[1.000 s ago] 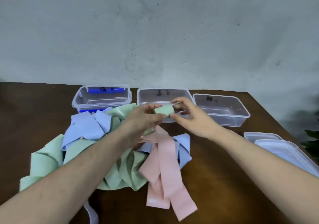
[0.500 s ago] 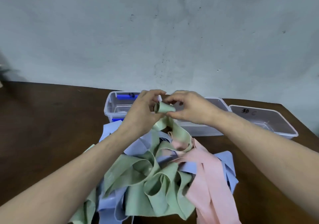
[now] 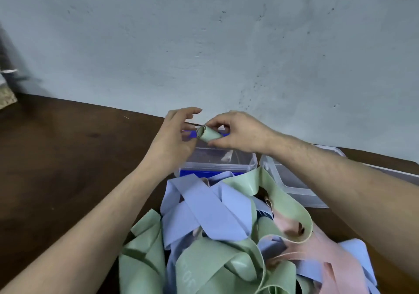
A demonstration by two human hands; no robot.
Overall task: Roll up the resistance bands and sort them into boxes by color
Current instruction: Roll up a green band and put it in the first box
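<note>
holding a rolled green band (image 3: 209,134) over the box (image 3: 226,164), the right hand (image 3: 240,132) pinches it; left hand (image 3: 174,139) spread beside. many loose bands (image 3: 210,214) wait on the surface (image 3: 68,157).

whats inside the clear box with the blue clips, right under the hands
The box with blue clips shows bare floor and no rolled bands in its visible part. The right hand, pinching the green roll, and the left hand cover its far end.
</note>
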